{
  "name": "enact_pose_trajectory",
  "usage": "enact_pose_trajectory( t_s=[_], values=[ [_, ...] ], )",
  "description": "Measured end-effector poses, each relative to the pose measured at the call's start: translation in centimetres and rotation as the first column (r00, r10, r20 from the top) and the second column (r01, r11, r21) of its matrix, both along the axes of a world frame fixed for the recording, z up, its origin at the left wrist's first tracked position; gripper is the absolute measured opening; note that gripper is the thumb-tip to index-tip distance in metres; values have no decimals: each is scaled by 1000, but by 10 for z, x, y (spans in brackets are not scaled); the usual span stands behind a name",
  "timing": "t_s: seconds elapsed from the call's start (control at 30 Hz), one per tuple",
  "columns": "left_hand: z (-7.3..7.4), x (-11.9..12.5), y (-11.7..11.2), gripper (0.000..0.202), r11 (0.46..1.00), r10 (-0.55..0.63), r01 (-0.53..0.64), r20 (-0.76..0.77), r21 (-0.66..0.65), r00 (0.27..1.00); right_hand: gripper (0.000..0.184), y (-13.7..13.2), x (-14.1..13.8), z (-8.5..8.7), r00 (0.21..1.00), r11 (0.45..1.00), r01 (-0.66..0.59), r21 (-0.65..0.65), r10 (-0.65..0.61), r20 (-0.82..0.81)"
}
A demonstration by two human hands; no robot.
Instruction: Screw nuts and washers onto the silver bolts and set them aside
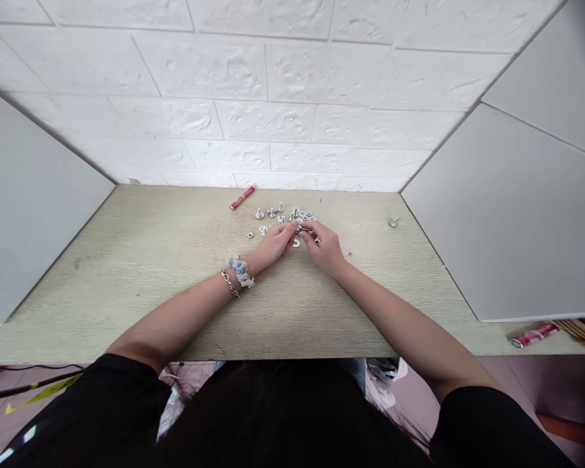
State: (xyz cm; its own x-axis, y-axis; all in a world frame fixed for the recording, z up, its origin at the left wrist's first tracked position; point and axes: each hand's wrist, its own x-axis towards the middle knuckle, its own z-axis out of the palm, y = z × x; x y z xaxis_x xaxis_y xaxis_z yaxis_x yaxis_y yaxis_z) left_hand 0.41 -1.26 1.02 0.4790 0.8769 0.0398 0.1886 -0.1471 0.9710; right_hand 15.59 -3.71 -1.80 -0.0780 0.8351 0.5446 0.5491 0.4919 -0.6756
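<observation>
I see the pale wood bench (175,273) between white side panels, and on it, toward the back, a scatter of small metal bolts and washers (273,214). A red tube (242,197) lies just behind them, one stray bolt (394,222) well apart to the right. My left hand (273,246) and right hand (324,247) meet at the pile's near edge, fingertips pinched together on one small metal piece (301,228). I judge a fastener is being fitted together; next calls for fine finger turning.
</observation>
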Motion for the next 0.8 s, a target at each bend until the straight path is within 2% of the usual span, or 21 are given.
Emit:
enact_pose_trajectory(
  t_s=[0.4, 0.6, 0.7, 0.8],
  values=[
    [-6, 1, 5, 54, 1000, 3, -2, 34, -28, 999, 22, 0, 0, 1, 1000, 1000, -4, -20, 4, 6],
    [-8, 1, 6, 49, 999, -34, 37, 80, -33, 996, 22, 1, 0, -1, 1000, 1000, -13, -9, 13, -4],
    [-9, 0, 5, 45, 999, -28, 27, 41, 31, 999, 22, 1, 0, -1, 1000, 1000, -5, -11, 5, -10],
    [-9, 0, 3, 41, 986, 36, -27, -50, 167, 998, 22, 1, 0, 1, 1000, 999, 7, -37, -8, -7]
  ],
)
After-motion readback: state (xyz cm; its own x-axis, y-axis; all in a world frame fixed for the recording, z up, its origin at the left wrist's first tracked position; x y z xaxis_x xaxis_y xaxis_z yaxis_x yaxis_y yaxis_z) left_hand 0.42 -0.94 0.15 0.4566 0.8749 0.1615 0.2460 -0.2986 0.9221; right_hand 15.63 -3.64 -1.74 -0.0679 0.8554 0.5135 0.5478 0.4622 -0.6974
